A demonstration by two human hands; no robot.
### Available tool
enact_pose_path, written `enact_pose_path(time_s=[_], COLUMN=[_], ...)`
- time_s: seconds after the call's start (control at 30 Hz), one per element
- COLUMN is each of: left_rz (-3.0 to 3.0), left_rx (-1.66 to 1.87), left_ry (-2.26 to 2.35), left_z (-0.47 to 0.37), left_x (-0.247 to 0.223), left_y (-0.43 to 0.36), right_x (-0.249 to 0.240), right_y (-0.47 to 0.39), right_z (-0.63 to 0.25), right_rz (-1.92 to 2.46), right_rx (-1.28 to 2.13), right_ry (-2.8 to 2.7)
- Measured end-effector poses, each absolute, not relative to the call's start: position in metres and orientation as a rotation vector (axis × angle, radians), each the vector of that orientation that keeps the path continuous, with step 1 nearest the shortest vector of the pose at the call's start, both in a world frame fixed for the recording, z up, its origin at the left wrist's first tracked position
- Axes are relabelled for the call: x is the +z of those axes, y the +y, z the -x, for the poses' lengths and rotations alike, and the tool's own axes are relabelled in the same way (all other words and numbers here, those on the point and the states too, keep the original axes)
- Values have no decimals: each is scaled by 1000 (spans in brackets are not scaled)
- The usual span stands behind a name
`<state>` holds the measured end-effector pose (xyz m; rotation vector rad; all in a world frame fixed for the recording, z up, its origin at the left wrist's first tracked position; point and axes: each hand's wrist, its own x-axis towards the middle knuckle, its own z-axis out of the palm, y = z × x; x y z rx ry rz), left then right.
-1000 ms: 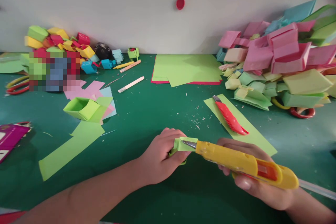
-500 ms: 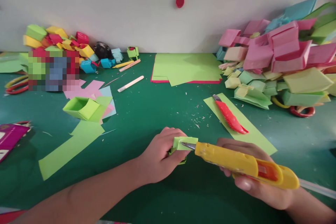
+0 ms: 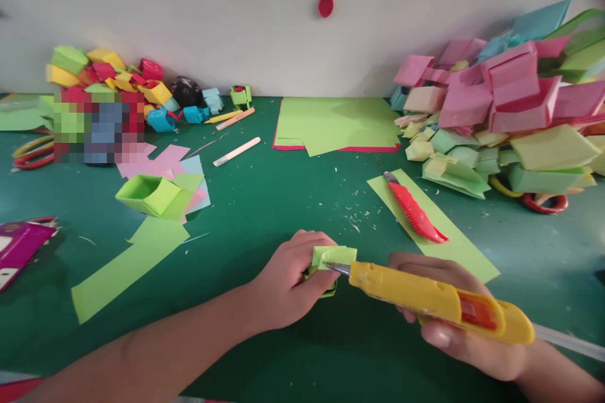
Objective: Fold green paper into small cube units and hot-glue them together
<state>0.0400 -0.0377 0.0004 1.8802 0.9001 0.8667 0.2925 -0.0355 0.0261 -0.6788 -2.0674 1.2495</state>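
My left hand (image 3: pixel 295 280) is closed around a small folded light-green paper piece (image 3: pixel 343 254), partly hidden by the fingers. In my right hand (image 3: pixel 467 334) is a yellow glue gun (image 3: pixel 411 289), gripped by its underside with a glue stick (image 3: pixel 567 340) sticking out of its rear. The gun's metal nozzle (image 3: pixel 338 267) points left and meets the top face of the green paper. Beyond the right hand, a red box cutter (image 3: pixel 416 211) lies on a green paper strip (image 3: pixel 466 252).
Folded paper boxes pile up at right (image 3: pixel 515 94) and back left (image 3: pixel 113 75). Stacked green sheets (image 3: pixel 338 123) lie by the wall. Left are an open green paper box (image 3: pixel 149 195), a green strip (image 3: pixel 127 271), scissors (image 3: pixel 33 154) and a purple packet (image 3: pixel 23 249).
The glue gun and right hand have shifted slightly left and down, with the nozzle tip still at the green paper. The left hand stays nearly still.
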Motion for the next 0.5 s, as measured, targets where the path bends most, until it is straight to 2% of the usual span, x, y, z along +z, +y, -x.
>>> enact_pose_path(time_s=[0.5], left_rz=[-1884], left_rx=[853], left_ry=[916], left_z=[-41], left_x=[1], left_y=[-38], right_x=[28], right_y=[-36], right_z=[-292], right_rz=[646], right_rx=[1202], right_ry=[-2096])
